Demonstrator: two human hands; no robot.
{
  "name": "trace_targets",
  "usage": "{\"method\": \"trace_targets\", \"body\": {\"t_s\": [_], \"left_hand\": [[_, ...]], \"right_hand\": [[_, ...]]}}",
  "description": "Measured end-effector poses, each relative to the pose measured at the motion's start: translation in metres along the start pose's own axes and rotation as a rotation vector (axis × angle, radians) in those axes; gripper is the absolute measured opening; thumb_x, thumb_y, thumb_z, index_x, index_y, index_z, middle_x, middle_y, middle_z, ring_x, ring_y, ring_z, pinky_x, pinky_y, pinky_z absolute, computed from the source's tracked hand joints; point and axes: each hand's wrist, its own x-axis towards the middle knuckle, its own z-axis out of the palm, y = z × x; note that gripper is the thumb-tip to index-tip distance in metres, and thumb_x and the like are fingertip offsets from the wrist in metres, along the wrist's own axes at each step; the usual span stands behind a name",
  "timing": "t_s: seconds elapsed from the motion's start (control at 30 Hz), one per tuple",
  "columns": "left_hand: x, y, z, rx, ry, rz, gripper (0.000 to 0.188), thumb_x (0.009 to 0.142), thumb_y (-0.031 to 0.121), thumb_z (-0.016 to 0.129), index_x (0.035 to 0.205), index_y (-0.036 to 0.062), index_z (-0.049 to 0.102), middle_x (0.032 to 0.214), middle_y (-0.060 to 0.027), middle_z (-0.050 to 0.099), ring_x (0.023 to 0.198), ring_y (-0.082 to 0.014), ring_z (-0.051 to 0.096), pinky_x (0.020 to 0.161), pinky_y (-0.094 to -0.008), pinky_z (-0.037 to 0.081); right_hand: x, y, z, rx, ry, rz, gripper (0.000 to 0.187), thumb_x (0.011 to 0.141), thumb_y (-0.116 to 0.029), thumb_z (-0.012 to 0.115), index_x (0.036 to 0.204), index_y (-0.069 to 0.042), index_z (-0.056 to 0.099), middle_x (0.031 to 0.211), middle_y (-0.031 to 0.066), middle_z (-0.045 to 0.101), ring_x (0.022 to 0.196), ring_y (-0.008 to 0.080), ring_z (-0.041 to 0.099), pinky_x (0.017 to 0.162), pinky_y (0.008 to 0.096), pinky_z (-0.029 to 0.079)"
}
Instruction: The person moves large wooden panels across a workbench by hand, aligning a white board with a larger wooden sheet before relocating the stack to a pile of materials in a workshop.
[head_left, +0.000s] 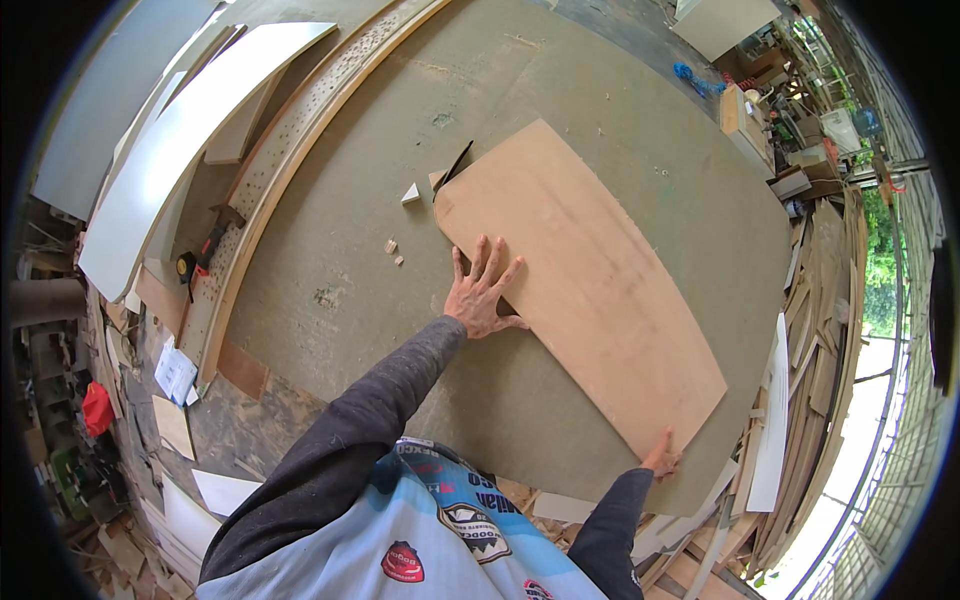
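A light-brown plywood board point(600, 290), with a curved far edge and a rounded left corner, lies flat on the grey-green worktable point(350, 220). My left hand point(482, 292) rests on its near edge, fingers spread over the top face and thumb apart along the edge. At the board's near right corner, my right hand point(660, 460) grips the rim with one finger stretched on top; its other fingers are partly hidden. Beside the far left corner are a thin dark strip point(455, 165) and a small white triangular piece point(411, 194).
Two small wood chips point(391, 246) lie left of the board. Along the left runs a long curved wooden frame point(290, 165), with a hammer point(217, 238) and tape measure point(186, 266) beside it. Stacked wood offcuts point(815, 330) line the right side. Blue coiled hose point(697, 80) lies far right.
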Motion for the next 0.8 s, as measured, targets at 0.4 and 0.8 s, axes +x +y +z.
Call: {"method": "trace_targets", "body": {"t_s": [0.4, 0.8], "left_hand": [[-0.004, -0.012, -0.004, 0.006, -0.011, 0.041, 0.115, 0.059, 0.086, 0.055, 0.152, 0.0257, 0.02, 0.158, -0.0159, 0.005, 0.145, -0.0392, -0.003, 0.11, -0.0682, 0.002], [-0.007, -0.022, -0.011, 0.018, -0.06, 0.094, 0.118, 0.058, 0.086, 0.056, 0.152, 0.0278, 0.016, 0.159, -0.0128, 0.001, 0.146, -0.0372, -0.007, 0.11, -0.0695, 0.001]], "right_hand": [[-0.036, 0.041, -0.006, -0.028, 0.006, 0.024, 0.105, 0.069, -0.083, 0.053, 0.142, -0.008, 0.04, 0.138, 0.0224, 0.037, 0.128, 0.0431, 0.031, 0.098, 0.0657, 0.026], [-0.081, 0.059, -0.024, -0.021, -0.008, 0.108, 0.106, 0.069, -0.084, 0.052, 0.144, -0.01, 0.038, 0.14, 0.024, 0.035, 0.131, 0.0429, 0.029, 0.098, 0.0665, 0.025]]}}
